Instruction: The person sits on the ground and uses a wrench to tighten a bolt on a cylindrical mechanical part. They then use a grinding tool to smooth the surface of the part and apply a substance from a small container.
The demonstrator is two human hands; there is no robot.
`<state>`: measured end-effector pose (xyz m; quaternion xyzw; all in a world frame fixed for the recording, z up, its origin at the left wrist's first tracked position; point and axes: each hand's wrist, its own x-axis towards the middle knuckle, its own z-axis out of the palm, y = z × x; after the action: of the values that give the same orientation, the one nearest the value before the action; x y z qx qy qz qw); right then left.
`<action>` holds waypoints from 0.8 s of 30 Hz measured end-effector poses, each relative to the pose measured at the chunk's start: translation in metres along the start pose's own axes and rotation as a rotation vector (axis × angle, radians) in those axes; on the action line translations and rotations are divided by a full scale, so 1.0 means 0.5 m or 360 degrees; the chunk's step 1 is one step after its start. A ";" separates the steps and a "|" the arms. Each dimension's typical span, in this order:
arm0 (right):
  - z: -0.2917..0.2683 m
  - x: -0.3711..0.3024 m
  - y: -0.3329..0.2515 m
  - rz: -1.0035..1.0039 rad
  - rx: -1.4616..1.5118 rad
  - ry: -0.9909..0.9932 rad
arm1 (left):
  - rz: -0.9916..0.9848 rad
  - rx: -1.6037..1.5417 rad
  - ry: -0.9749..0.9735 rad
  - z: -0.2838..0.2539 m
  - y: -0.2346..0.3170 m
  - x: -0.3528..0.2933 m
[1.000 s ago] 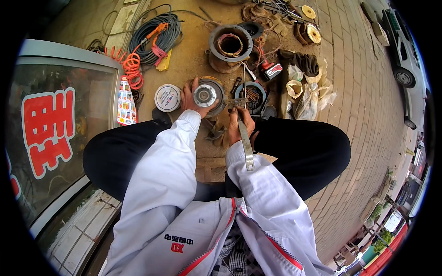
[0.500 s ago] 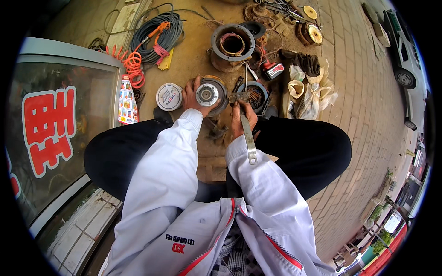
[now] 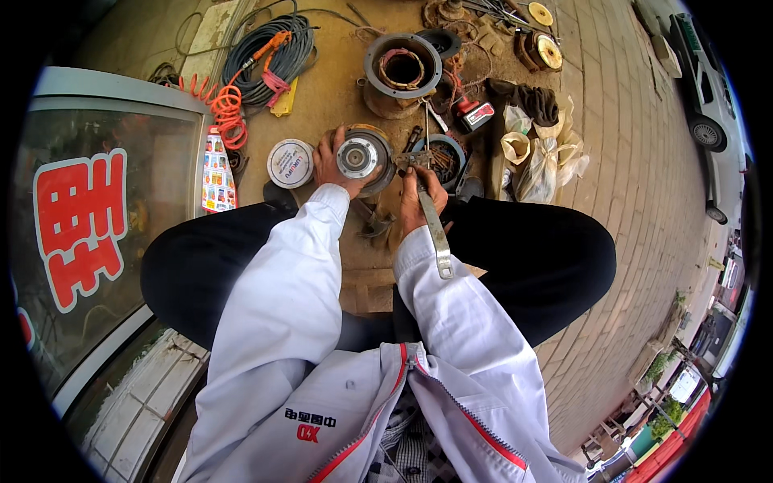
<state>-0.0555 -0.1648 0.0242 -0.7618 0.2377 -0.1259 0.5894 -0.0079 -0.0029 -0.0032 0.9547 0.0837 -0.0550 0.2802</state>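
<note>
My left hand wraps round the left side of a round metal motor part with a bright ringed hub at its centre. A metal tool with a long flat handle is gripped in my right hand; its thumb and fingers are closed near the dark, blocky head. The handle slants back over my right sleeve. That head lies close against the right edge of the round part; whether they touch is hard to tell. Beside my left hand stands a round white-lidded tub. Behind my right hand sits a dark bowl of metal pieces.
Farther off stands an open motor housing with windings inside. A red cordless tool battery and plastic bags lie to the right. Coiled hoses lie at the far left, near a glass door.
The tool's head has turned slightly in my right hand, at the round part's right edge. My left hand keeps its hold. The whole view has shifted a little.
</note>
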 end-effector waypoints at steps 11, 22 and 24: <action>-0.010 -0.028 0.018 -0.0061 0.0069 0.0026 | -0.0054 0.0079 -0.0063 -0.017 0.021 -0.006; -0.008 -0.004 -0.005 0.0004 -0.0012 0.0019 | -0.0049 0.0102 -0.0085 -0.018 0.028 -0.001; 0.012 0.037 -0.038 0.0072 0.0020 -0.0076 | 0.0001 0.0054 -0.0035 -0.011 0.015 0.001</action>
<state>-0.0326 -0.1658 0.0392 -0.7552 0.2400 -0.0959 0.6024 -0.0057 -0.0059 0.0051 0.9586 0.0793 -0.0669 0.2650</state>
